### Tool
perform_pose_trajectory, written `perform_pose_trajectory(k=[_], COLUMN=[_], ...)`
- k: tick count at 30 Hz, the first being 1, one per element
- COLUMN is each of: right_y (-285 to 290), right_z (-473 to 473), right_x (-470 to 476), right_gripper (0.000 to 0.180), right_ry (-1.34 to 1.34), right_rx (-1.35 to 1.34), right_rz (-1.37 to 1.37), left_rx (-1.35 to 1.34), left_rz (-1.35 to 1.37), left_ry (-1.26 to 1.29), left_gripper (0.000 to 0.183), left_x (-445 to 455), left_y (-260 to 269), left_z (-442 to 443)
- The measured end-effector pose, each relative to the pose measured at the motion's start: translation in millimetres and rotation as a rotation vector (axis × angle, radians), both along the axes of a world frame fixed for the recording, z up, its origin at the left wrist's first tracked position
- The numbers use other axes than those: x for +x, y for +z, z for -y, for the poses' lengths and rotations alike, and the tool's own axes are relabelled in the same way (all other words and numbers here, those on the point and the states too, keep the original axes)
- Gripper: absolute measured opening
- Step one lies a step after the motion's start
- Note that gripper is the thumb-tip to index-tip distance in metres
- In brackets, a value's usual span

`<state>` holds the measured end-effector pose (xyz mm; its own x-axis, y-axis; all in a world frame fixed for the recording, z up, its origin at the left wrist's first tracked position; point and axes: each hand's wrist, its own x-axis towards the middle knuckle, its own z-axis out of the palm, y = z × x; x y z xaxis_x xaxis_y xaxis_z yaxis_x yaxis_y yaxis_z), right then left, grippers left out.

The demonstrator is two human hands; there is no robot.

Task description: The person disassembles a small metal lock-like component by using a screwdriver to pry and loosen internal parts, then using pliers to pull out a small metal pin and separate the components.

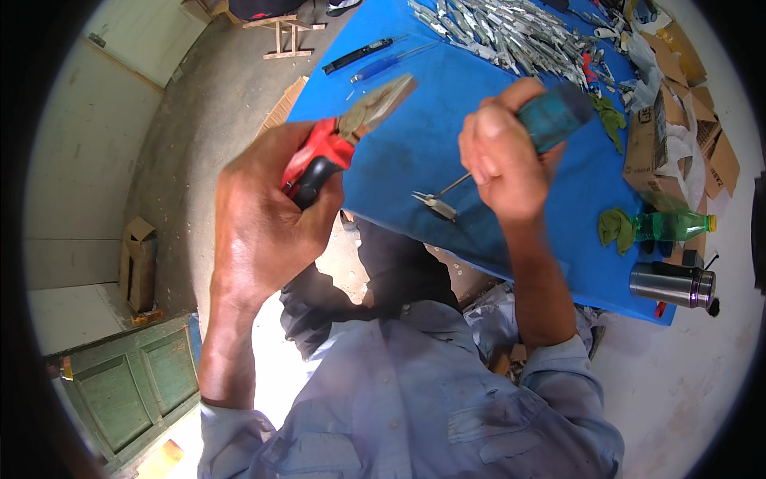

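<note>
My left hand [275, 209] grips combination pliers [335, 143] by their red and black handles. Their metal jaws point up and to the right, above the blue-covered table [389, 173]. In my right hand [508, 155] is a tool with a thick teal handle [553, 117], probably a screwdriver, slightly blurred. Its thin metal shaft [455, 184] slants down to a small white part with metal prongs [440, 206] near the table's front edge. Whether the shaft's end touches that part or only overlaps it in view, I cannot tell.
A pile of slender grey-white parts [508, 36] covers the far side. Two slim tools, one black [359, 57] and one blue-handled [376, 69], lie at the far left. Along the right are cardboard boxes [646, 143], green cloths [616, 230], a green bottle [673, 226] and a steel flask [670, 284].
</note>
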<state>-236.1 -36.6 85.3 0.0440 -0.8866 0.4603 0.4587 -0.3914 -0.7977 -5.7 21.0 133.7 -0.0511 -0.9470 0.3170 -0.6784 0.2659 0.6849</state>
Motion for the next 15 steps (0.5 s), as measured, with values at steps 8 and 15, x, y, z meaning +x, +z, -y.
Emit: perform_pose_trajectory(k=[8, 15], right_y=[4.1, 0.4], right_z=[2.5, -12.4], right_x=[0.0, 8.9], right_gripper=[0.02, 0.021], right_ry=[-0.026, -0.076], right_rx=[0.015, 0.023], right_rz=[0.112, 0.078], left_rx=[0.125, 0.242], left_rz=[-0.012, -0.017], left_ry=[0.005, 0.004], left_gripper=[0.033, 0.033], left_x=[5.9, 0.8], left_y=[-63.8, -101.7], left_z=[-6.7, -24.5])
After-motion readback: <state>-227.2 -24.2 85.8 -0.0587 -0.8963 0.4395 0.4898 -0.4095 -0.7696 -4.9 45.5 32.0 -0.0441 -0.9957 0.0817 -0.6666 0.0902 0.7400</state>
